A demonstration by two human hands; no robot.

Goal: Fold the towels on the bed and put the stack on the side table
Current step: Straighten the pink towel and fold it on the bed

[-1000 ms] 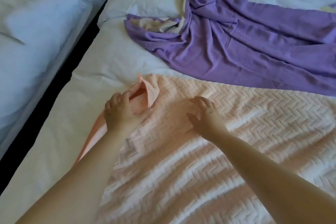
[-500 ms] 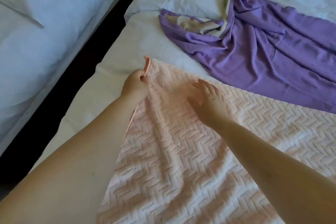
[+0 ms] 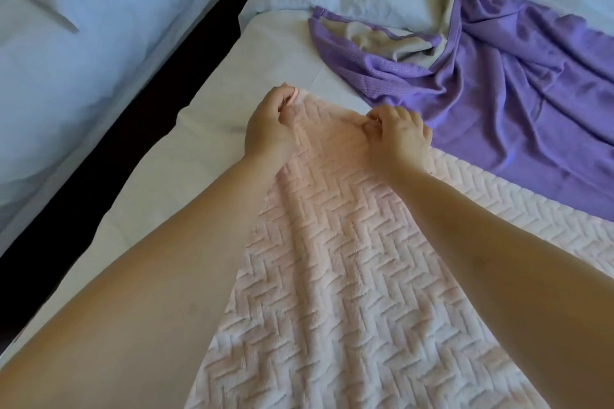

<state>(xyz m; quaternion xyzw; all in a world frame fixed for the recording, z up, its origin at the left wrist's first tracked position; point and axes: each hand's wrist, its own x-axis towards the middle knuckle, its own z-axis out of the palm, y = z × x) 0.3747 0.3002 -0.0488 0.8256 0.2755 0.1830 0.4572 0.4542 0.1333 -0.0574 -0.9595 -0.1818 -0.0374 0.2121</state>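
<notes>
We pinch the far edge of the pink towel (image 3: 349,259) in our left hand (image 3: 269,129) at its corner and our right hand (image 3: 398,136) just beside, the towel spread toward us on the bed (image 3: 206,129).

A pale pink towel (image 3: 335,276) with a raised zigzag weave lies spread on the bed (image 3: 206,149) (far edge bunched up). A crumpled purple towel (image 3: 518,103) lies just beyond it.
</notes>
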